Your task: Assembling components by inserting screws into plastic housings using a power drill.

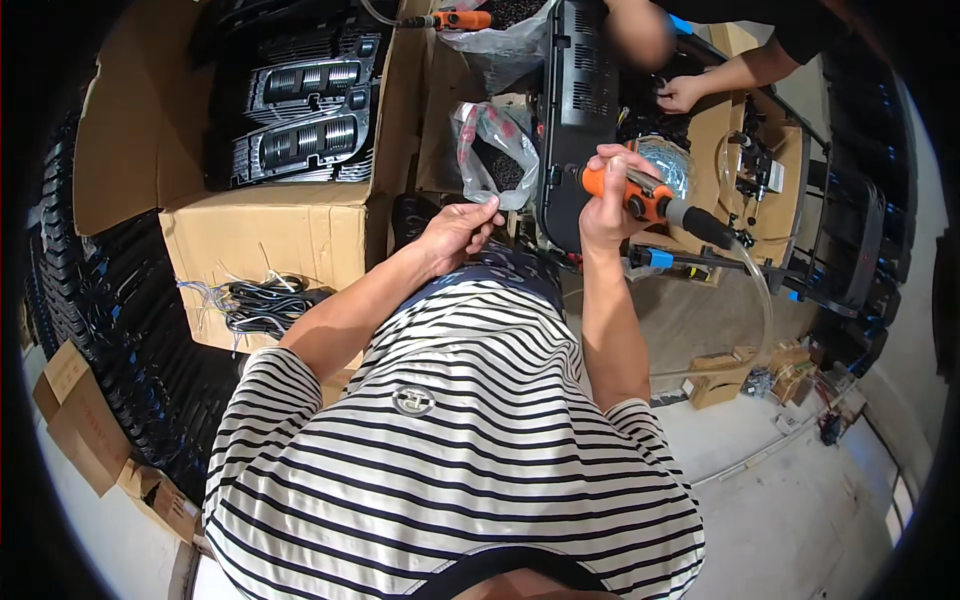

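My right hand (606, 212) is wrapped round an orange and black air screwdriver (652, 203), held over the right side of a long black plastic panel (578, 130). A clear hose (762, 290) runs from the tool's rear end and curves downward. My left hand (463, 236) is closed, with thumb and forefinger pinched together at the near rim of a clear plastic bag (478, 150) of small dark screws (508, 172). Whether anything sits between those fingertips is too small to tell.
Left stands a cardboard box (265, 235) with black slotted plastic parts (310, 140); a cable bundle (265, 303) hangs at its front. Another orange air tool (462, 20) lies by a second screw bag (510, 50). A co-worker's hand (682, 94) reaches in beyond the panel, near an open carton (785, 215).
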`<state>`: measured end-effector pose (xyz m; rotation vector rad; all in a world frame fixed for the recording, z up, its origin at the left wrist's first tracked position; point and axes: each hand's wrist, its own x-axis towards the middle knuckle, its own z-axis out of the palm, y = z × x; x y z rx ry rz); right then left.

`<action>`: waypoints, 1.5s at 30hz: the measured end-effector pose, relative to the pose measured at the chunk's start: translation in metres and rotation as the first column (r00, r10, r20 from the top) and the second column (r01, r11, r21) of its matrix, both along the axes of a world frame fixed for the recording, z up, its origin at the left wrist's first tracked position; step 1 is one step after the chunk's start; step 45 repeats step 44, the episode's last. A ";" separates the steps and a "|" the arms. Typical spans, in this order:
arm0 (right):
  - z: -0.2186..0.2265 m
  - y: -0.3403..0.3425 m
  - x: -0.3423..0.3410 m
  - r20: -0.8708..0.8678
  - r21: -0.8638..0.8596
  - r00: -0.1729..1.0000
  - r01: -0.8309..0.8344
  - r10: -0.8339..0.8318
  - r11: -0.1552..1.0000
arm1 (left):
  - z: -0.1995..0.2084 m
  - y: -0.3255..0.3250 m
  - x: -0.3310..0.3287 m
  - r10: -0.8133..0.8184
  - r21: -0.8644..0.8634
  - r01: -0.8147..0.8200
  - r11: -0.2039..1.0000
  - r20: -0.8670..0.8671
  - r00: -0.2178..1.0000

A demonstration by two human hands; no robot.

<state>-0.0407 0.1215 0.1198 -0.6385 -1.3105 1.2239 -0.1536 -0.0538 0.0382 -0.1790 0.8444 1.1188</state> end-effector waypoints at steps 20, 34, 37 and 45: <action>-0.014 0.004 -0.014 0.035 -0.012 0.999 0.005 -0.005 1.000 | -0.004 0.007 -0.017 0.118 -0.034 -0.116 0.993 0.071 0.990; 0.010 -0.008 -0.010 0.122 0.008 0.985 -0.124 0.123 0.992 | -0.002 0.047 0.011 0.177 -0.074 -0.163 0.984 0.247 0.953; 0.028 -0.030 0.004 0.039 -0.046 0.993 -0.110 0.112 0.993 | 0.006 0.057 0.014 0.175 -0.065 -0.163 0.984 0.299 0.938; 0.039 -0.035 0.022 -0.011 -0.053 0.992 -0.126 0.125 0.991 | 0.014 0.069 0.022 0.142 0.005 -0.157 0.988 0.403 0.904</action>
